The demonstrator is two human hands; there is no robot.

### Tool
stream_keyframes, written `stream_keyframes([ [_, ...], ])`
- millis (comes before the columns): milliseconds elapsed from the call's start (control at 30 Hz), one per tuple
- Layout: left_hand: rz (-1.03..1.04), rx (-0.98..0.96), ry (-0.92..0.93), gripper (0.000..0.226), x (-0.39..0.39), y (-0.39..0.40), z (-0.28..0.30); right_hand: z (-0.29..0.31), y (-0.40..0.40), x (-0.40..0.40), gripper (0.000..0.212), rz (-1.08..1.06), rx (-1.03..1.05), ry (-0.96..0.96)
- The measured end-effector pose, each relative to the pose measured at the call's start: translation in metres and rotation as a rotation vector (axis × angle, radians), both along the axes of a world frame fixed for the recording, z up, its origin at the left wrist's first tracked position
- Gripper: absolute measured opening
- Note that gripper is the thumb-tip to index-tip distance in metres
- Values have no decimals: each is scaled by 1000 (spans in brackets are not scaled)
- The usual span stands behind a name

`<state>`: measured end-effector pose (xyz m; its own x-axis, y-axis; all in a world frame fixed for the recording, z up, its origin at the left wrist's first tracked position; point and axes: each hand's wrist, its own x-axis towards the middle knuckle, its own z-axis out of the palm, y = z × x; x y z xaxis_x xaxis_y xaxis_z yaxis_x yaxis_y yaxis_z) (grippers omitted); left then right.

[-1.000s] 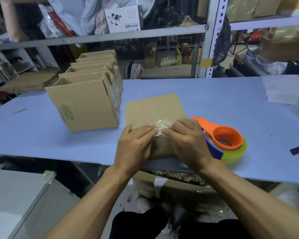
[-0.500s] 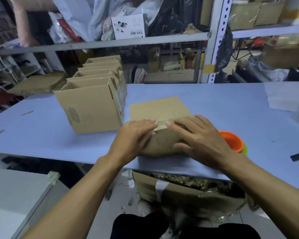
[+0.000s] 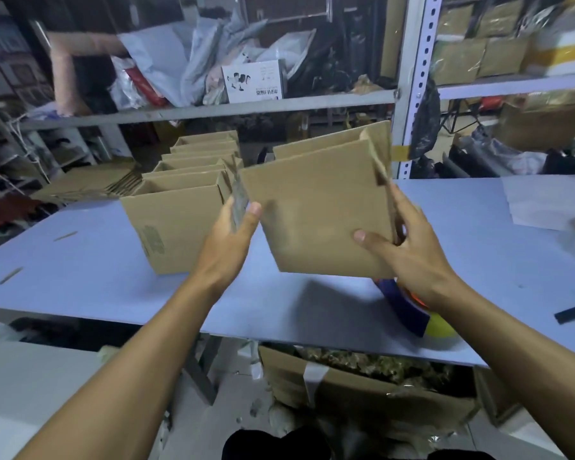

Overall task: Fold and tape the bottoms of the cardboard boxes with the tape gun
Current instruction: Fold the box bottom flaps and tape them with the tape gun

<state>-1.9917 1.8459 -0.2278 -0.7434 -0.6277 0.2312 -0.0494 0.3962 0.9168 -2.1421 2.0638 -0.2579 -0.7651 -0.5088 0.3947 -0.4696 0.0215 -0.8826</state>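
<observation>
Both hands hold a cardboard box [image 3: 316,210] tilted above the blue tabletop [image 3: 80,277]: left hand [image 3: 228,240] grip clamped on its left edge, right hand [image 3: 409,247] on its right. The tape gun [image 3: 412,310] lies beneath; a row of boxes [image 3: 176,220] stands behind.

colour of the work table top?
Pale lavender-blue, plain, no pattern. The table top shows best in the head view, left of the hands.
</observation>
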Motion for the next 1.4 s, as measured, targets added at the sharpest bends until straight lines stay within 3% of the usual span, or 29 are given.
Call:
stream_keyframes([
  [67,-88,84,32,58,4,6,-11,2,-1,7,69,155,-117,-124],
  [167,-126,24,125,18,8,10,-16,0,-4,13,55,236,-128,-155],
  [267,-64,-82,128,16,13,3,-18,-5,-10,11,46,186,-79,-136],
  [400,37,-111,92,31,18,5,-31,-21,-28,10,40,-157,113,-13],
  [567,123,-69,-145,45,34,14,-88,-63,-38,21,62,-137,395,-79],
  [833,-21,-229,-96,91,36,11,-81,-62,-37,21,100,-199,334,-66],
  [1000,-5,-479,-108,78,30,2,-71,-66,-34,27,104,-294,276,-46],
  [1200,-209,-688,-116,72,24,-18,-61,-67,-32,26,112,-286,224,-90],
  [1300,-235,-556,-80,70,16,-20,-61,-60,-33,24,94,-307,203,-98],
  [1400,-171,-245,33,44,8,-8,-61,-45,-38,20,82,-289,190,-87],
])
